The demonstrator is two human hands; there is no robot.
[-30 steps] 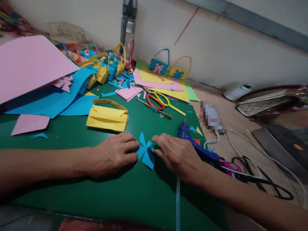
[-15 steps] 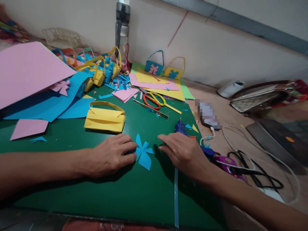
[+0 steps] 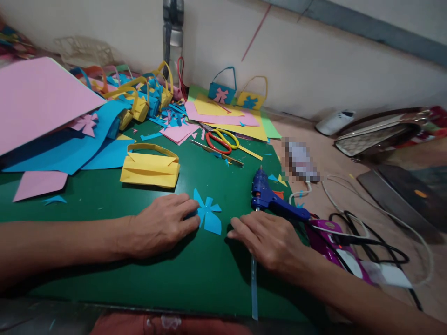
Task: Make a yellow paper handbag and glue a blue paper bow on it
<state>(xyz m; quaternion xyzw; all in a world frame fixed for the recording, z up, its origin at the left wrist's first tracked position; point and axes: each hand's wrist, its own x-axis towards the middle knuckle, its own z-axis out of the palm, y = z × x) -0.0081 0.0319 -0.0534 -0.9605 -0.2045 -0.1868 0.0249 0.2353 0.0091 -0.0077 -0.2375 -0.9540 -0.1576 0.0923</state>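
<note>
My left hand rests on the green table with its fingers closed on the left edge of a blue paper flower, which lies flat. A small shiny spot shows at the flower's centre. To the right of the flower, my right hand hovers low over the table, fingers loosely bent, and I see nothing in them. Just beyond that hand lies a blue glue gun on its side. Its clear glue stick runs toward me, partly hidden behind the right hand. A yellow paper handbag lies beyond the left hand.
Scissors and a thin metal tool lie farther back near stacked coloured sheets. Small finished bags and paper scraps crowd the back left. Pink card covers the left side. A phone and cables lie to the right.
My right hand has drawn back from the glue gun toward me, leaving the gun in full view. The blue flower has turned slightly at my left fingertips.
</note>
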